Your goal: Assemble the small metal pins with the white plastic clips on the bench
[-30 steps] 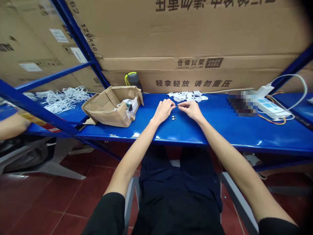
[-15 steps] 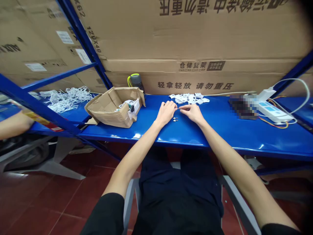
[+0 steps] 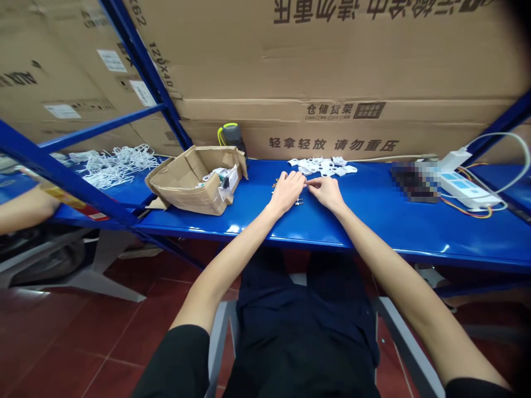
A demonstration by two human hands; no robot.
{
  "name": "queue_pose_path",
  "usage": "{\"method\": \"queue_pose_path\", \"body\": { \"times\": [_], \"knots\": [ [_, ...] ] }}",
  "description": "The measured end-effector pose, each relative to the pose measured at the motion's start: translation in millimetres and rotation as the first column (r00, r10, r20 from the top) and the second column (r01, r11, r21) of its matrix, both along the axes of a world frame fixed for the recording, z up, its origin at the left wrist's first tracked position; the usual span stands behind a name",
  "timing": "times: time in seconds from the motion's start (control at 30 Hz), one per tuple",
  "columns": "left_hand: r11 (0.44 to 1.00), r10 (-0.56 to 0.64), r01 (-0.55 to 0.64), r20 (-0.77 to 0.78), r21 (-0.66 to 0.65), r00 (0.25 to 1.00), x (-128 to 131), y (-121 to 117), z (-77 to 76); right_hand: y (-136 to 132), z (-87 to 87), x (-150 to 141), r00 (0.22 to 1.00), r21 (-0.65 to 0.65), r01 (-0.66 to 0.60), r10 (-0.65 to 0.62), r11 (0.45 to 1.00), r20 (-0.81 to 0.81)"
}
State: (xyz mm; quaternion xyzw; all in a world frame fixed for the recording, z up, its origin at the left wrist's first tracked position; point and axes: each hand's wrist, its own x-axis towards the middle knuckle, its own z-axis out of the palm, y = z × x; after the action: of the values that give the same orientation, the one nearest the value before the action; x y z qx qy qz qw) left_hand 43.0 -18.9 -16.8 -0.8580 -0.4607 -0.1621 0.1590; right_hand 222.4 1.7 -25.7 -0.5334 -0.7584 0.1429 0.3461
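1. At the middle of the blue steel bench (image 3: 373, 224), two small metal pins (image 3: 298, 202) lie just in front of the fingers (image 3: 293, 177), between the left hand (image 3: 285, 192) and right hand (image 3: 327, 193), long axes running across the bench, the left hand nearer.
2. Both hands' fingers curl inward, nearly meeting; whether they pinch anything is too small to tell.
3. Behind them lie white plastic parts (image 3: 321, 166); an open cardboard box (image 3: 194, 190) sits left, a power strip (image 3: 467, 188) right, above a red tile floor (image 3: 124, 331).
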Motion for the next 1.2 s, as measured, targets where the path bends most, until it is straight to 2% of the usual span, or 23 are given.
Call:
{"method": "queue_pose_path", "body": {
  "times": [0.2, 0.37, 0.53, 0.67, 0.9, 1.03, 1.2],
  "knots": [
    [0.999, -0.016, 0.016, -0.01, 0.037, 1.0, -1.0, 4.8, -5.4, 0.3, -1.5, -1.1, 0.997, 0.042, -0.001, -0.002, 0.999, 0.074],
    [0.999, -0.005, 0.006, -0.014, 0.047, 1.0, -2.0, 4.0, -2.2, 1.5, -4.8, -3.4, 0.994, 0.077, -0.002, -0.007, 0.997, 0.11],
    [0.995, 0.02, -0.021, 0.009, 0.101, 1.0, -2.5, 6.1, -3.3, 4.4, -8.2, -4.0, 1.0, 0.13, 0.026, -0.028, 0.991, 0.011],
    [0.989, 0.054, -0.056, 0.019, 0.136, 0.998, -3.2, 9.2, -7.7, 7.0, -9.9, -2.9, 0.997, 0.115, 0.02, -0.011, 0.993, -0.077],
    [0.994, 0.083, -0.087, 0.059, 0.073, 0.995, -4.9, 7.8, -3.8, 6.9, -7.5, -0.1, 0.993, 0.126, 0.017, -0.003, 0.992, -0.117],
    [0.994, 0.088, -0.093, 0.084, 0.053, 0.993, -5.8, 6.8, -2.2, 8.3, -8.5, 2.7, 0.995, 0.145, -0.009, 0.023, 0.989, -0.096],
    [0.995, 0.078, -0.083, 0.079, 0.057, 0.994, -5.4, 8.8, -5.3, 12.4, -14.9, 3.2, 0.999, 0.215, -0.022, 0.014, 0.976, 0.038]
  ]
}}
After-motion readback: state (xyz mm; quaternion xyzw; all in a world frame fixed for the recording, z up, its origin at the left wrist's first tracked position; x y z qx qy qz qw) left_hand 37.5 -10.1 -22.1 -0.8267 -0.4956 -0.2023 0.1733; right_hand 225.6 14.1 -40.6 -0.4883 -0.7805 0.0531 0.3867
